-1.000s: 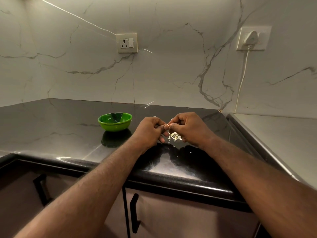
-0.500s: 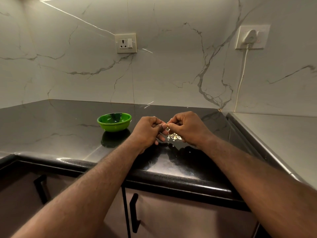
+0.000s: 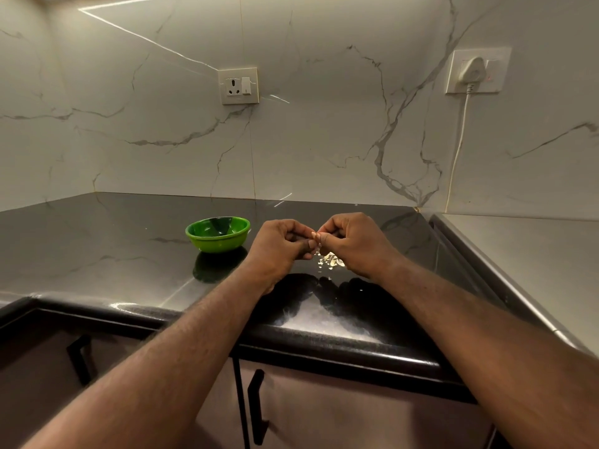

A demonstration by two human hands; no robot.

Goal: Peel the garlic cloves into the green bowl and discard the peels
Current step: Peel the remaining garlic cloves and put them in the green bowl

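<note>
Nearest the camera: cabinet fronts below the worktop, with a black bar handle [image 3: 257,406] on the door under the hands. Above them runs the rounded front edge of the glossy black counter [image 3: 113,247].

Both forearms reach forward over that edge. The left hand [image 3: 278,244] and the right hand [image 3: 353,244] meet just above the counter, fingers curled and fingertips together. Between them they pinch a garlic clove [image 3: 316,235] – only a small pale tip shows, the rest is hidden by the fingers. Which hand bears most of the hold cannot be told.

Directly below the fingertips a small heap of pale peels [image 3: 329,260] lies on the counter, just beside the right hand's heel.

The green bowl [image 3: 217,245] stands upright on the counter to the left of the left hand, near it but apart. Its contents cannot be made out.

To the right, a grey metal surface [image 3: 534,254] adjoins the counter.

At the back – a marble-patterned wall bearing a switched socket [image 3: 239,85] and, further right, a white plug [image 3: 473,71] with its cable [image 3: 458,150] hanging down to the counter corner.
</note>
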